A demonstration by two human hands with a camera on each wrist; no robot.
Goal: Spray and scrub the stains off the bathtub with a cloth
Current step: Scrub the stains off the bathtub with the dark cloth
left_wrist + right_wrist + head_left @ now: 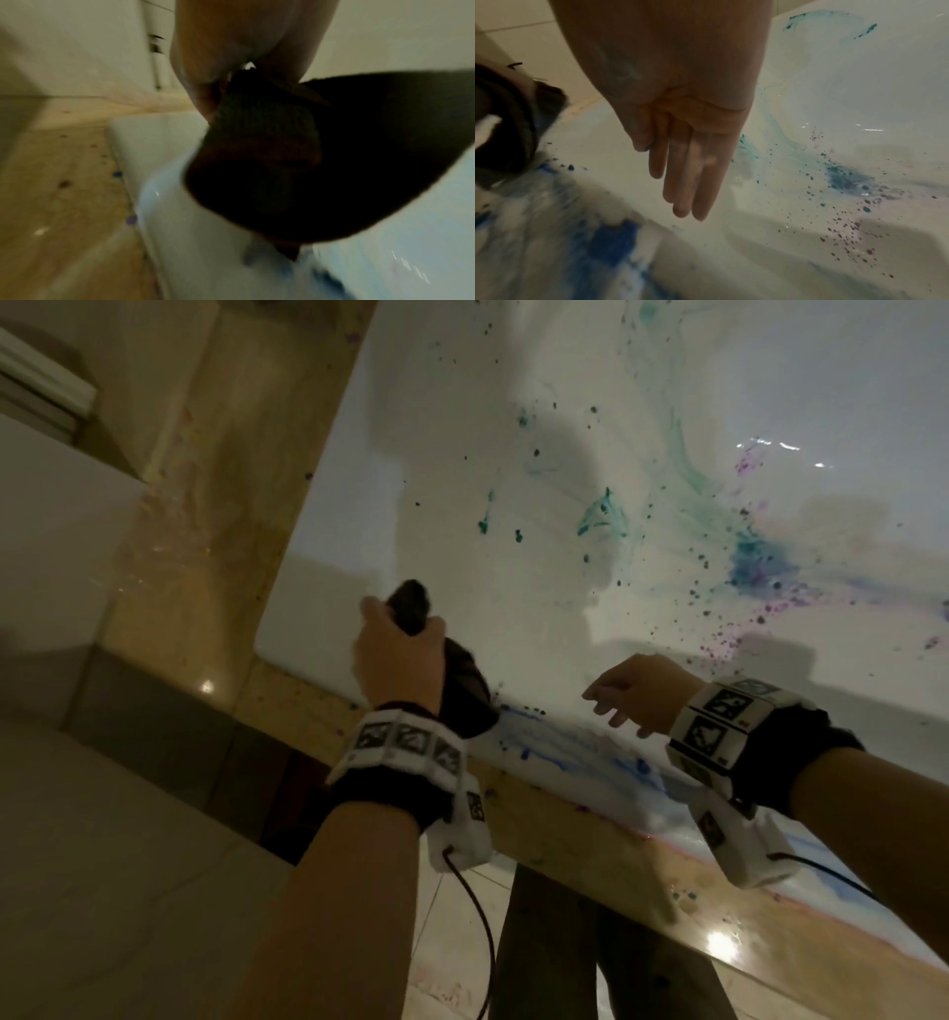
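Observation:
A white bathtub (513, 618) fills the upper right of the head view, spattered with teal, blue and purple stains (755, 562). Smeared blue stains (570, 752) and foam cover its near rim (608, 245). My left hand (398, 649) grips a dark cloth (464, 690) above the tub's near left corner; the cloth (270, 162) hangs bunched below the fist and its lower end meets the rim. My right hand (624, 695) hovers over the rim with straight, relaxed fingers (687, 182) and holds nothing. No spray bottle is in view.
A tan marble ledge (215, 516) runs along the tub's left side and front edge. Pale floor tiles (102, 839) lie at the lower left, and a dark upright panel (549, 942) stands below the front ledge.

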